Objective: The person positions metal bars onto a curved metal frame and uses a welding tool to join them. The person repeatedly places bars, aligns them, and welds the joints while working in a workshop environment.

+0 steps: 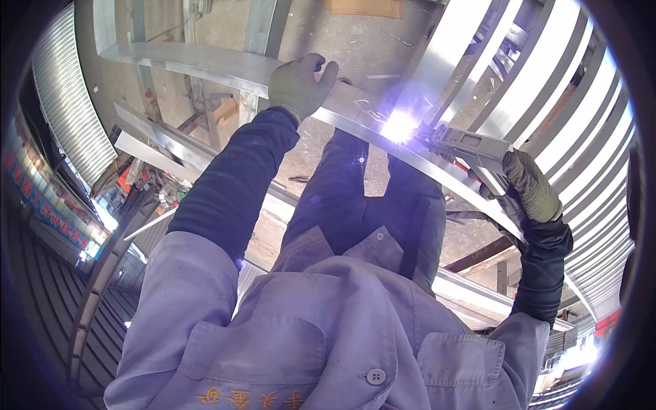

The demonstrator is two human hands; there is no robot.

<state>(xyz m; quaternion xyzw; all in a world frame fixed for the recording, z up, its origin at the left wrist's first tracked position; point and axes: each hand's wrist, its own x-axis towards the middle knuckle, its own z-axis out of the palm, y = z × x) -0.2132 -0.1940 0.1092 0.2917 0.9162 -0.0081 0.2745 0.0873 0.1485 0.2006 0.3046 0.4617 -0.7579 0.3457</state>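
Note:
My left hand (298,89), in a grey-green work glove, rests on a long flat metal beam (198,65) that runs across in front of me. Its thumb and a finger stand apart, with a gap between them. In a similar glove, my right hand (536,186) is closed round a welding gun (471,146) pointing left. A white-violet flare (400,126) burns at the gun's tip over the beam, to the right of my left hand. Glare hides the tip and the spot being struck.
Rows of pale metal bars (540,75) fill the right side, joining the beam near the flare. Metal uprights (263,27) extend from its far left side. Loose metal strips (160,154) and scattered items lie lower left. A cardboard piece (365,7) lies on the floor beyond.

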